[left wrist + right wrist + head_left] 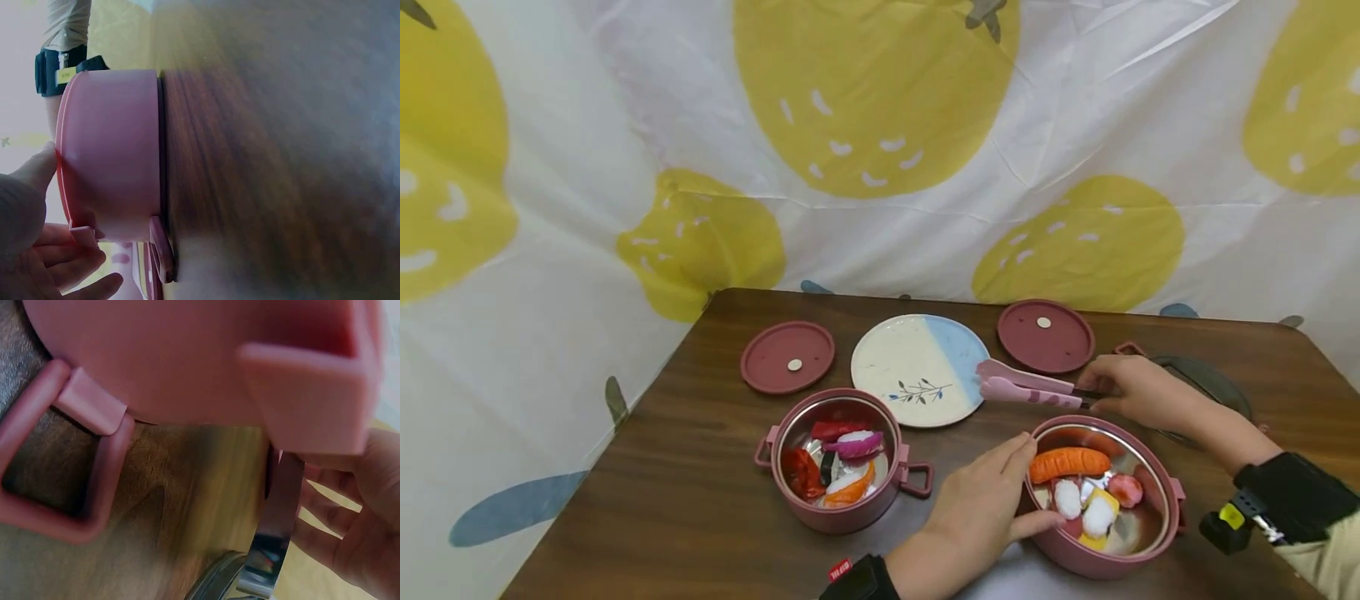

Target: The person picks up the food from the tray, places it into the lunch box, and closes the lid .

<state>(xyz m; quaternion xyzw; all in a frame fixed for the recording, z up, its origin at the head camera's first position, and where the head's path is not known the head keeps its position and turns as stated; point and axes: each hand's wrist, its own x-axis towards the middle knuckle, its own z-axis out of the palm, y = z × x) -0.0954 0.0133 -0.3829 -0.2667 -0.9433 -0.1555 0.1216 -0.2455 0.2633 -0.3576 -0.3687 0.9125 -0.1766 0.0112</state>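
Left hand: The left hand (pixel 985 492), low and just right of the middle of the frame, gripped the rim of the right pot (pixel 1093 568). Its thumb went over the edge and its fingers were on the outside.
Right hand: The right hand (pixel 1131 385), at the right of the frame, pinched the dark ends of the pink tongs (pixel 1033 398) in its fingers.
Tongs: They pointed left, with their tips by the right edge of the plate (pixel 887 354). I could not tell if they touched it.
Right pot: It sat at the lower right. Inside were a bumpy orange piece (pixel 1070 463), a pink ball (pixel 1125 490), a white lump (pixel 1067 500) and a yellow and white piece (pixel 1100 514).
Left pot: The left pot (pixel 842 522) was low and left of the middle. It held a purple and white piece (pixel 856 445), an orange and white piece (pixel 853 490) and some red ones.
Lids: One red lid (pixel 775 354) lay left of the plate, and another red lid (pixel 1047 342) lay up and to its right.
Table: All this was on a brown table (pixel 662 500).
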